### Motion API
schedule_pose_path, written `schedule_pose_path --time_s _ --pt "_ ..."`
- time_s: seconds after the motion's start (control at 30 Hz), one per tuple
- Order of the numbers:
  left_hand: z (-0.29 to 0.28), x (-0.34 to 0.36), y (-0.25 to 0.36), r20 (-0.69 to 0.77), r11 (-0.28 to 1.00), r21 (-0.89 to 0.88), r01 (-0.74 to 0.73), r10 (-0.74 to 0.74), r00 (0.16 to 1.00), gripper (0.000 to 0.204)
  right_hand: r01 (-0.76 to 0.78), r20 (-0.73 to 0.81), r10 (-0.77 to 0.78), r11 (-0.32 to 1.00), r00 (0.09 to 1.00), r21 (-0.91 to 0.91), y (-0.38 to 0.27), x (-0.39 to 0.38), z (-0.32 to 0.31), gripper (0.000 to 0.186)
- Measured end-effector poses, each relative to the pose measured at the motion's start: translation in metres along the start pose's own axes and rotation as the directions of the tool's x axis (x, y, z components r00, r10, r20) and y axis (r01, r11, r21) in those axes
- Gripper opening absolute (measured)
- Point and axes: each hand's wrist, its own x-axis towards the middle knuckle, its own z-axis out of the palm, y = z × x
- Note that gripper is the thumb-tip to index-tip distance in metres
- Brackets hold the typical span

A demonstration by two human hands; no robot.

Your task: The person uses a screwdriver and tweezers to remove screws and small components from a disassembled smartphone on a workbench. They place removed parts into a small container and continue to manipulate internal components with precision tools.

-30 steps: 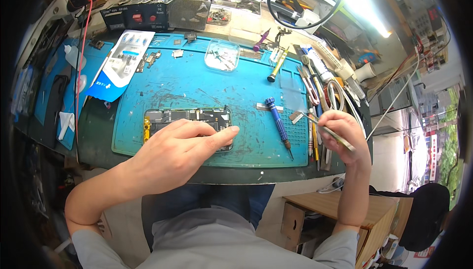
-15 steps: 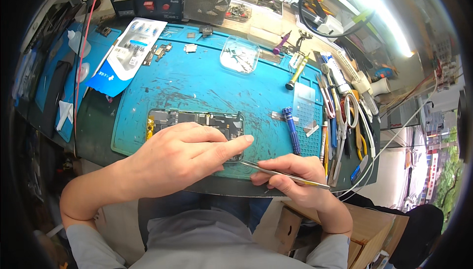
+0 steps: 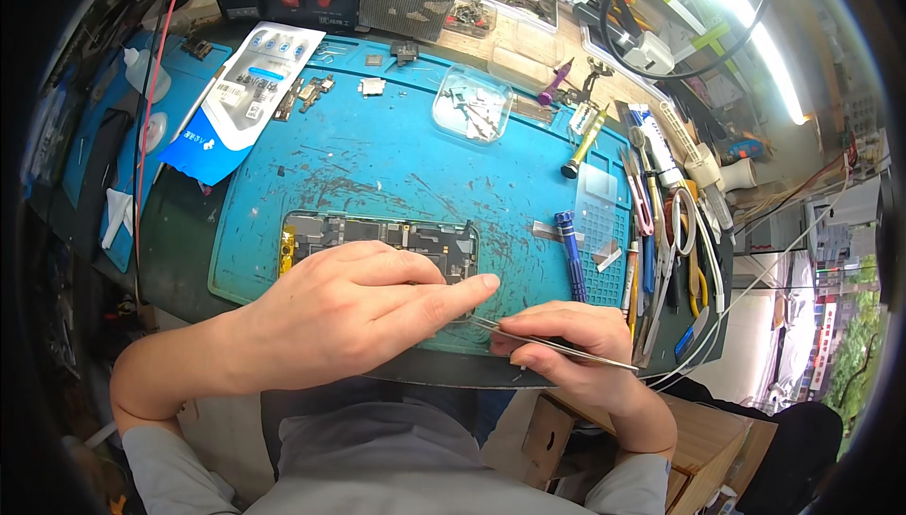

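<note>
An opened smartphone [image 3: 444, 243] lies on the blue work mat with its dark inner parts showing and a yellow-gold piece at its left end. Across its near side rests my left hand [image 3: 349, 312], palm down, one finger reaching past the phone's right end and the others bent over it. The hand hides much of the phone's near half. In my right hand [image 3: 580, 340], pinched between thumb and fingers, is a pair of metal tweezers [image 3: 557, 347]. The tips point left, at the phone's near right corner; whether they touch it I cannot tell.
A clear plastic box [image 3: 472, 104] of small parts stands farther back, left of a yellow-green screwdriver [image 3: 587, 145]. A blue screwdriver [image 3: 570, 255] lies to the right, beside a row of tools with scissors [image 3: 679, 222]. A blue-white package [image 3: 247, 100] lies at the left.
The tweezers' tips have drawn slightly right, away from the phone's corner, and the tool has turned to show both prongs. My left hand keeps its hold. The whole view has shifted a little.
</note>
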Motion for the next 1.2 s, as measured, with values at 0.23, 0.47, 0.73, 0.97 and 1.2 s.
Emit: schedule_pose_path --time_s 0.23,0.47,0.73,0.97,1.2 --pt "0.0051 0.0006 -0.0008 -0.075 0.999 0.025 -0.025 0.027 0.997 0.057 -0.015 0.009 0.014 1.000 1.000 0.017 -0.0005 0.0011 0.0018 0.027" --pt "0.0010 -0.0012 -0.0013 -0.009 1.000 -0.020 0.005 -0.005 1.000 0.066 -0.044 0.015 0.044 0.998 0.999 0.035 -0.0012 0.0009 0.0028 0.027" --pt "-0.0004 -0.0005 0.0006 -0.012 1.000 -0.003 -0.004 0.004 1.000 0.064 -0.028 0.024 0.027 0.999 0.999 0.030 0.0007 0.0020 0.0033 0.027" --pt "0.0001 -0.0008 0.0021 -0.014 0.999 0.045 -0.024 0.025 1.000 0.057 -0.005 0.029 0.005 1.000 1.000 0.021 0.0023 0.0019 0.0028 0.027" --pt "0.0005 0.0012 0.0043 -0.047 0.994 0.096 -0.059 0.064 0.997 0.054 -0.008 0.021 0.008 1.000 1.000 0.028 0.0012 0.0015 0.0009 0.028"
